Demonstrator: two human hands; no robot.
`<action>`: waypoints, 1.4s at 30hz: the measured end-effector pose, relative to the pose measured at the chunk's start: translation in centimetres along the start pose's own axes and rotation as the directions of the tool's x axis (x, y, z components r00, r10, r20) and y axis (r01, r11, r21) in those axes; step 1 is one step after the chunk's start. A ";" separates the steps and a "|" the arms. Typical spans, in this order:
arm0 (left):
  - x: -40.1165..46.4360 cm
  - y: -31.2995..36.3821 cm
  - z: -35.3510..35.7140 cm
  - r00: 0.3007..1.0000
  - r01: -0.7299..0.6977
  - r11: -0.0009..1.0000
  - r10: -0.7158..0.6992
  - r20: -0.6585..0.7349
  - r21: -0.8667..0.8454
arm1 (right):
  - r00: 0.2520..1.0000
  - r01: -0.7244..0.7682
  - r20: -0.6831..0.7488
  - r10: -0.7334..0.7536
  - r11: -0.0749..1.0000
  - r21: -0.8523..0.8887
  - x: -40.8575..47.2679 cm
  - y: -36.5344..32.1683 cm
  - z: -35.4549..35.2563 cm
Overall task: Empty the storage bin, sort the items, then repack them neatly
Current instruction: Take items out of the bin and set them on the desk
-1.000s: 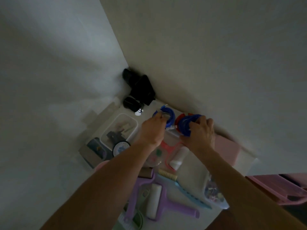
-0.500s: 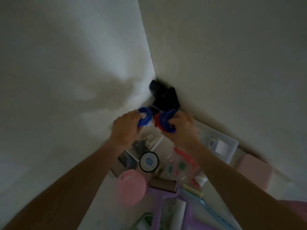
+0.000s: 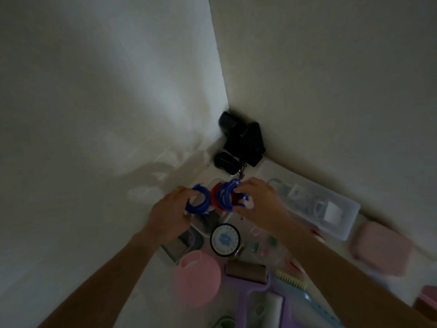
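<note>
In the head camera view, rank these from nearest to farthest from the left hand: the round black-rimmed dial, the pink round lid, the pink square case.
From the left hand:
1. Round black-rimmed dial, just right of the hand and nearer the camera.
2. Pink round lid, beside the left forearm.
3. Pink square case, far right by the wall.

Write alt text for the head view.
Two bare hands hold coiled plastic rings over a cluttered white surface: left hand grips a blue coil, right hand a blue-and-red bundle. Black pouches fill the corner.

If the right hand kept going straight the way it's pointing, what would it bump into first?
Probably the left hand with its blue coil. The right hand, gripping a blue and red coil bundle, points leftward at it across a small gap, though depth is hard to judge.
</note>
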State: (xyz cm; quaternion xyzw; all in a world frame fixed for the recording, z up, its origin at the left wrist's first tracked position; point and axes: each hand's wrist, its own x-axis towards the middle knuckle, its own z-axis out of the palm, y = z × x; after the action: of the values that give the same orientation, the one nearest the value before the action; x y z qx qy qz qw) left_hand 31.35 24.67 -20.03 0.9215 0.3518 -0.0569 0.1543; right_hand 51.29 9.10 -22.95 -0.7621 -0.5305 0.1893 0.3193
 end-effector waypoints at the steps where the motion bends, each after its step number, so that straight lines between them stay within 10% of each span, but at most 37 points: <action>1: -0.1 0.6 -0.7 0.997 -0.001 0.999 -0.002 -0.071 -0.051 | 0.992 -0.088 -0.088 0.091 0.996 0.032 -1.4 0.5 -1.0; 6: 3.5 9.0 -1.4 0.971 -0.104 0.958 0.038 -0.238 -0.269 | 0.832 -0.441 -0.428 0.353 0.889 -0.124 -10.0 6.0 -6.0; 11: 8.0 14.8 3.3 0.965 -0.254 0.966 0.256 -0.053 0.051 | 0.905 -0.424 -0.218 0.365 0.818 -0.389 -12.3 9.1 -5.6; 15: 10.5 15.2 5.0 0.994 -0.105 0.961 0.092 0.064 0.255 | 0.916 -0.398 -0.175 0.362 0.756 -0.520 -11.5 9.7 -6.1; 19: 11.6 14.9 5.6 0.964 -0.015 1.000 0.014 0.266 0.001 | 0.915 -0.385 -0.168 0.366 0.673 -0.632 -10.7 9.7 -5.9; 28: 11.6 14.5 4.4 0.976 -0.015 0.974 0.063 0.206 -0.227 | 0.906 -0.359 -0.072 0.416 0.669 -0.650 -10.1 9.5 -8.2; 38: 11.8 14.1 7.3 0.929 -0.367 0.890 0.367 0.055 0.271 | 0.886 -0.321 0.014 0.463 0.636 -0.702 -10.3 9.5 -6.4; 42: 10.9 14.7 8.0 0.818 -0.512 0.698 0.574 0.035 0.501 | 0.887 -0.314 -0.013 0.461 0.583 -0.750 -9.4 8.5 -5.8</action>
State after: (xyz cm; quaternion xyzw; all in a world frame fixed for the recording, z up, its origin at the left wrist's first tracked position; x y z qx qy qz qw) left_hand 49.27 18.61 -26.34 0.9936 0.0465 -0.0384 -0.0957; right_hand 57.33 -3.24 -25.09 -0.9010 -0.4079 0.0947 -0.1131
